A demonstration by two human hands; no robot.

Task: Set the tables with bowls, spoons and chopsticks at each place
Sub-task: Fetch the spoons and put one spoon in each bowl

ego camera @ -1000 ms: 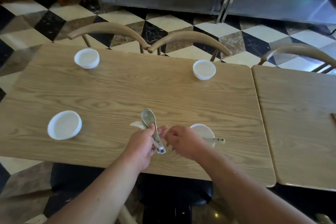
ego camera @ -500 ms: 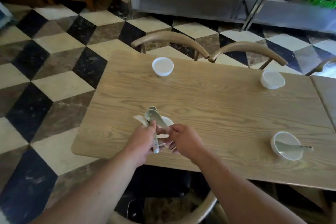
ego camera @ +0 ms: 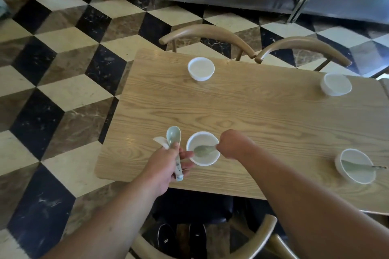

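- Now, left hand (ego camera: 163, 166): fingers curled shut round the handles of two spoons (ego camera: 173, 139), one pale green, one white, bowls sticking up past the knuckles; hand hovers over the near-left corner of the worktop (ego camera: 252, 115), forearm coming in from bottom left.
- Near-left bowl (ego camera: 203, 148): just right of the left hand, a third spoon (ego camera: 203, 151) lying inside it.
- Right hand (ego camera: 231, 144): knuckles up, wrist bent down at the bowl's right rim, fingers pinched on that spoon's handle; fingertips hidden, grip not fully visible.
- Count: four white bowls, one per corner: far-left bowl (ego camera: 201, 69), far-right bowl (ego camera: 335, 84), near-right bowl (ego camera: 355, 165).
- Four spoons total; fourth spoon (ego camera: 357, 167) rests in the near-right bowl, handle over the rim.
- Chopsticks: not visible.
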